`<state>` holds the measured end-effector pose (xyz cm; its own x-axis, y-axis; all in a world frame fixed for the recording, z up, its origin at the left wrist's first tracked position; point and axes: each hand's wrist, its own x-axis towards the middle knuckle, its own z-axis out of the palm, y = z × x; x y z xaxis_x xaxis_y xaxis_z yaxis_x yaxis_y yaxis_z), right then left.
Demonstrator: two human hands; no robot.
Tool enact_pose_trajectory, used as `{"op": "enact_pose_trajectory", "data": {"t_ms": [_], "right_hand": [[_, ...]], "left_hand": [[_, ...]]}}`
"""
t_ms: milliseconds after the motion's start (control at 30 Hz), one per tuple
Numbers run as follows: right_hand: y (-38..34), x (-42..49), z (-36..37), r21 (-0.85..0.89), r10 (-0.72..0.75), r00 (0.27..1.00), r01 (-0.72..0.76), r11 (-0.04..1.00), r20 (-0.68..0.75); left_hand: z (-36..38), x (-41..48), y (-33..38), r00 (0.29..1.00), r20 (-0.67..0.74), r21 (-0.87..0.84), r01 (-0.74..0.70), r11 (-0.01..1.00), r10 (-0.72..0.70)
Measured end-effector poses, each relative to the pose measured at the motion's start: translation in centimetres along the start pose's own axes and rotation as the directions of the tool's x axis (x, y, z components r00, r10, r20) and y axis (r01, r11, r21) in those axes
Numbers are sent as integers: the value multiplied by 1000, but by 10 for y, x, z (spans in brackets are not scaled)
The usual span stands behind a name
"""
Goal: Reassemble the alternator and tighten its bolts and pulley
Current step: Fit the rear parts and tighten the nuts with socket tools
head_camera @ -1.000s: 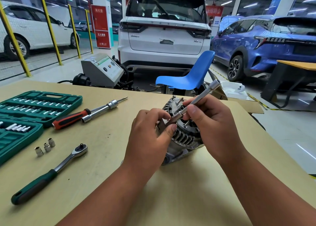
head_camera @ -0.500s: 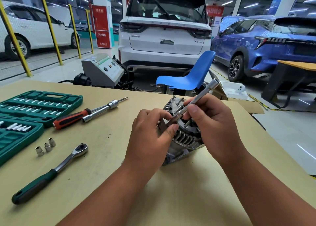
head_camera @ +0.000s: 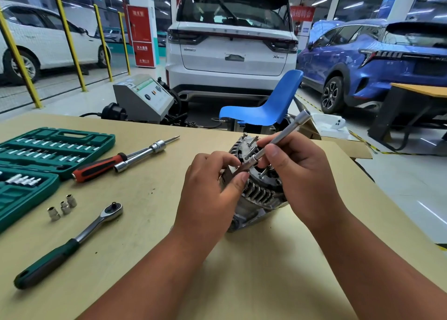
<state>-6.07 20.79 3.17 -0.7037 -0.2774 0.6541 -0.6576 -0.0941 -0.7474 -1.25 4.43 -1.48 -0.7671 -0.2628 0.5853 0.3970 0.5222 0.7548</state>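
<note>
Alternator (head_camera: pixel 260 195): ribbed cast metal | left hand (head_camera: pixel 212 194) pinches chrome bar (head_camera: pixel 286 132) tip | right hand (head_camera: pixel 302 174) grips shaft

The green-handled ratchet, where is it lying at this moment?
In the head view the ratchet lies on the table, left of the left hand, its head just right of the three loose sockets.
</note>
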Motion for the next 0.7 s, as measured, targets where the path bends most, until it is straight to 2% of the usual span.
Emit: {"op": "enact_pose_trajectory", "data": {"t_ms": [700], "right_hand": [[-2, 1, 0, 40, 4, 1000, -4, 999, -10]], "left_hand": [[2, 0, -2, 1000, -8, 6, 8, 1000, -8]]}}
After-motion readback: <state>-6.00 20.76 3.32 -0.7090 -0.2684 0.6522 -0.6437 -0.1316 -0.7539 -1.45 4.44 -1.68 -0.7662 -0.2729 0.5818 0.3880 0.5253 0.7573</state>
